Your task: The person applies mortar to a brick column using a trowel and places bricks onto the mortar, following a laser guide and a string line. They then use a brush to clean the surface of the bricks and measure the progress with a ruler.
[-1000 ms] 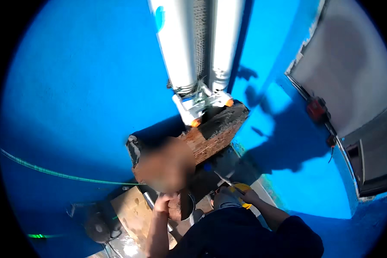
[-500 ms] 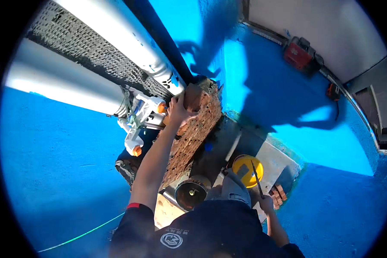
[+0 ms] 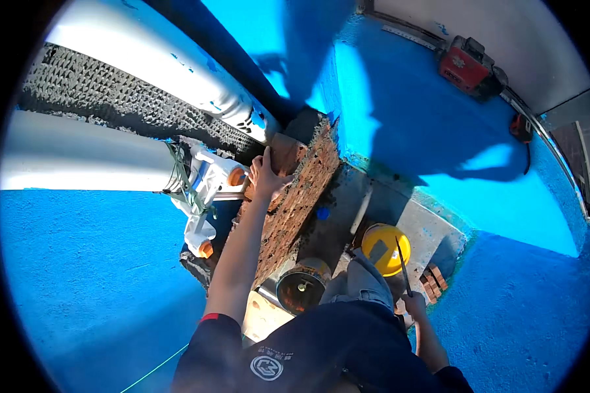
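My left hand lies on top of the brick wall, thumb and forefinger spread wide against a reddish brick at its far end. Its other fingers are partly hidden. Low on the right, my right hand is closed round the handle of a thin dark trowel, seen nearly edge-on. The trowel points up and away past the right side of a yellow bucket. A shadow with a squarish end falls on the bucket.
Two white pipes run beside the wall, with white-and-orange fittings tied on by green strands. Several bricks lie right of the bucket. A rusty cylindrical container stands near my legs. A red tool sits on the ledge.
The whole view has shifted slightly. My left hand stays at the same brick, and my right hand keeps the trowel beside the bucket.
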### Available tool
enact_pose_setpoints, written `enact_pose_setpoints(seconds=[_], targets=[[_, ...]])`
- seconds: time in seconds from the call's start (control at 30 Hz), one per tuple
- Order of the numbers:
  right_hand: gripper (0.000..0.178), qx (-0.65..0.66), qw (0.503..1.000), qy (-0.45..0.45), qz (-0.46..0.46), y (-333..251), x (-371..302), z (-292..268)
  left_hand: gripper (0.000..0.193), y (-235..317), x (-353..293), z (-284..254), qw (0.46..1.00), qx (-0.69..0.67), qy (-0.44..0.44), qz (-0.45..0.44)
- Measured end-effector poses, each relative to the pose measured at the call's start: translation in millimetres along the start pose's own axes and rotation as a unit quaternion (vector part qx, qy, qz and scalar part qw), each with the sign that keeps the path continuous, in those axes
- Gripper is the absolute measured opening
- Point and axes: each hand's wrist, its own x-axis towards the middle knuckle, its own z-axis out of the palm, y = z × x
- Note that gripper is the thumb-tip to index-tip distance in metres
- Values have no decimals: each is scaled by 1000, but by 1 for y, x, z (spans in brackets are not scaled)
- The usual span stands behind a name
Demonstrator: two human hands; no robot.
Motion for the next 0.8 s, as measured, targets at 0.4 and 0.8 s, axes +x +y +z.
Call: enact_pose_setpoints(seconds=[0.4,0.8], targets=[[37,-15,984,0,-176,-112,-8,6,73,-74,-35,-19,993,21,-14,114],[52,16,886,-123,-446,-329,-82,56,69,-69,-69,-32,994,-79,-13,68]])
